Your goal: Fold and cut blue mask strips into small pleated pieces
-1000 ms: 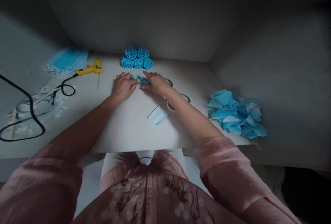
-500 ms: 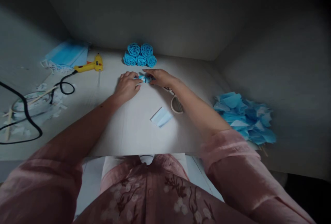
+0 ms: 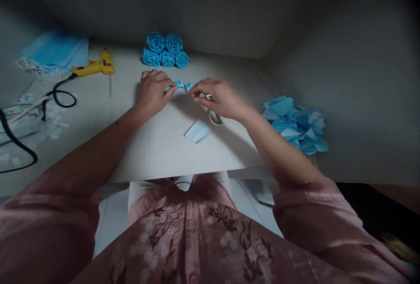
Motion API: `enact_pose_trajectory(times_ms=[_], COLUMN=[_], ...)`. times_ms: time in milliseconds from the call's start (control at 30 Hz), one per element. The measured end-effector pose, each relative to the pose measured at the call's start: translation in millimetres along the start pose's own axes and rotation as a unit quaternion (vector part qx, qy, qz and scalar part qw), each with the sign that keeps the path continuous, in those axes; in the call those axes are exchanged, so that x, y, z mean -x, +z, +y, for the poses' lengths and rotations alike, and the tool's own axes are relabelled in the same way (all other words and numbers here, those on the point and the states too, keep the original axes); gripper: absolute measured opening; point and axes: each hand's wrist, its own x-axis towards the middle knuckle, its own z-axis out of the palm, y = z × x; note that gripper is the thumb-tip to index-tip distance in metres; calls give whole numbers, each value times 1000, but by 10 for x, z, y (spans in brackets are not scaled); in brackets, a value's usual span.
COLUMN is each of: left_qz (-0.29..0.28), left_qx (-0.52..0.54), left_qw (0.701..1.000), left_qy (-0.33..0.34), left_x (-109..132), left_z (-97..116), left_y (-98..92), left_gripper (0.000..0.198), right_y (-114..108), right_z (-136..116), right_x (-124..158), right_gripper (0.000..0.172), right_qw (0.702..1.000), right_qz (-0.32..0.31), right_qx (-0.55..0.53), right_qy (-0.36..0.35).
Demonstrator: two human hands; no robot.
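Observation:
A small gathered strip of blue and white mask material (image 3: 180,84) stretches between my two hands above the table. My left hand (image 3: 152,92) is closed, pinching its left end between thumb and fingers. At the strip's right end, my right hand (image 3: 217,96) is closed too, thumb and fingers pressed together. Scissors (image 3: 215,118) lie beneath the right hand, with one handle loop showing and the rest mostly hidden. A flat cut piece of blue mask material (image 3: 197,131) rests on the table nearer to me.
Several rolled blue roses (image 3: 166,50) are stacked at the back. On the left are a yellow glue gun (image 3: 95,66) with a black cord (image 3: 64,100), a pile of blue masks (image 3: 54,52) and white scraps (image 3: 54,122). Crumpled blue mask pieces (image 3: 295,124) sit at the right edge.
My hands have drawn slightly apart, so more of the strip shows between them. My right hand has turned, fingers now pinched. The whole view has shifted, with the table higher in the picture.

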Motion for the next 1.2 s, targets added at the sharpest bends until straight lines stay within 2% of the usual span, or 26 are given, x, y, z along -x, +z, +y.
enact_pose_trajectory(times_ms=[100,167,267,333,400,500,567,633,700,733,800,900,967,1033,1100,1200], left_qz=[-16,-41,-97,-129,-145,-150,-147,-133,-106,-92,-68,-50,-50,-56,-62,-64], left_qx=[67,150,317,430,529,621,643,653,666,672,669,620,581,559,548,541], left_qw=[997,988,943,893,833,758,735,725,710,702,702,752,790,812,822,827], left_qy=[17,12,-9,-34,-76,-133,-154,-174,-202,-216,-234,-219,-188,-158,-143,-140], left_x=[34,63,112,141,165,183,183,171,153,143,126,115,116,118,120,118], left_z=[138,222,327,381,427,486,514,524,507,488,443,407,425,463,493,477], left_y=[12,38,78,83,64,25,25,55,97,115,132,108,74,45,26,21], left_gripper=[27,32,45,62,79,88,82,64,42,34,27,28,34,44,51,56], right_y=[178,302,407,415,398,406,468,565,651,672,650,497,406,390,455,625], right_z=[-77,-99,-120,-100,-42,72,123,140,135,130,129,156,185,221,261,314], right_x=[182,228,229,205,168,89,34,-5,-13,-5,22,40,6,-58,-120,-138], right_gripper=[27,26,13,10,10,16,23,29,35,40,56,70,72,75,76,74], right_qw=[997,993,990,995,991,952,914,877,845,835,826,839,861,878,883,870], right_qz=[-70,-103,-120,-73,22,168,238,283,289,272,199,101,87,76,70,118], right_qx=[25,52,53,6,-73,-212,-290,-356,-416,-446,-493,-505,-478,-457,-455,-468], right_qy=[14,30,43,71,110,145,152,157,168,175,186,177,153,120,95,99])
